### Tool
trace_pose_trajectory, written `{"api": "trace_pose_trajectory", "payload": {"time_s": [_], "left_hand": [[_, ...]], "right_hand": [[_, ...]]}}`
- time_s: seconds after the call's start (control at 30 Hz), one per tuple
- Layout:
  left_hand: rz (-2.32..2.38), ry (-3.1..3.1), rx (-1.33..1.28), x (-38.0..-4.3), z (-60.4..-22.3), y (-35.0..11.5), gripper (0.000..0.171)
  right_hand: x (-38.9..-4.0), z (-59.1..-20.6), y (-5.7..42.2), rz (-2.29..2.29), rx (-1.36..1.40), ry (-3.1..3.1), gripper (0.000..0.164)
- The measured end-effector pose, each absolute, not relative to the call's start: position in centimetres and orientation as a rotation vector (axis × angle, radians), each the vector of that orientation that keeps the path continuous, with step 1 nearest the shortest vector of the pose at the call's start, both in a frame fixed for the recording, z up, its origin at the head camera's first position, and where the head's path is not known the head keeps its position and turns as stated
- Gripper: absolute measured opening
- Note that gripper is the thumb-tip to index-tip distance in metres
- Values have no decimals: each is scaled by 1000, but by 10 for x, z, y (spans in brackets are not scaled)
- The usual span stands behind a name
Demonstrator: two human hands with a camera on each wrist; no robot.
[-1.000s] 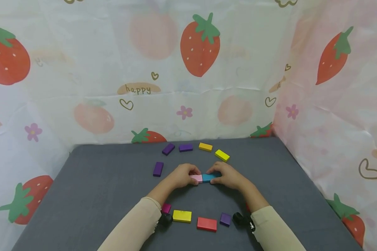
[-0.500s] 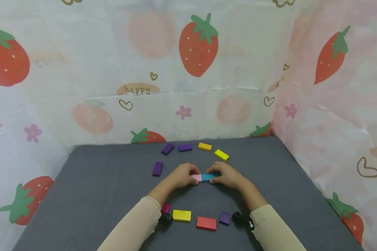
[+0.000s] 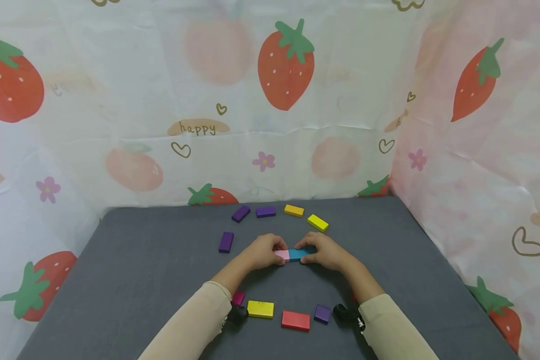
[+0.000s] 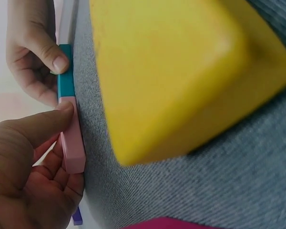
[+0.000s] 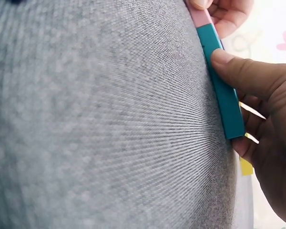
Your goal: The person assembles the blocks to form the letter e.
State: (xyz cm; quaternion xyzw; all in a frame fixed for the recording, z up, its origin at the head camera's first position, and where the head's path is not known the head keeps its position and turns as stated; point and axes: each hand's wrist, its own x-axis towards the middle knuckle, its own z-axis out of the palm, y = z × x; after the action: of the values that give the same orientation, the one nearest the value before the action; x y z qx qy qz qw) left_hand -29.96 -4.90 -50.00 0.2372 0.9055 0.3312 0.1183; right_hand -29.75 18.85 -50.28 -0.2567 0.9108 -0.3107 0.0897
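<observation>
Near the middle of the grey cloth, a pink block (image 3: 282,255) and a blue block (image 3: 297,255) lie end to end, their short ends touching. My left hand (image 3: 263,252) pinches the pink block between thumb and fingers; in the left wrist view its thumb rests along the pink block (image 4: 73,138). With thumb and fingers, my right hand (image 3: 325,252) grips the blue block, which looks teal in the right wrist view, where the whole long side of that blue block (image 5: 224,95) shows. Part of each block is hidden by the hands in the head view.
Behind the hands lie purple blocks (image 3: 266,212), an orange block (image 3: 294,210) and a yellow block (image 3: 317,222). Closer in are another yellow block (image 3: 260,309), a red block (image 3: 295,321), a small purple block (image 3: 322,314) and a magenta block (image 3: 238,299) partly behind the left wrist.
</observation>
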Motion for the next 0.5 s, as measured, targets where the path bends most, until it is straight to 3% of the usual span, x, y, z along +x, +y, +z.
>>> {"api": "trace_pose_trajectory", "payload": {"time_s": [0.5], "left_hand": [[963, 2664, 686, -301, -499, -37, 29]], "right_hand": [[-296, -504, 190, -949, -746, 2723, 30]]}}
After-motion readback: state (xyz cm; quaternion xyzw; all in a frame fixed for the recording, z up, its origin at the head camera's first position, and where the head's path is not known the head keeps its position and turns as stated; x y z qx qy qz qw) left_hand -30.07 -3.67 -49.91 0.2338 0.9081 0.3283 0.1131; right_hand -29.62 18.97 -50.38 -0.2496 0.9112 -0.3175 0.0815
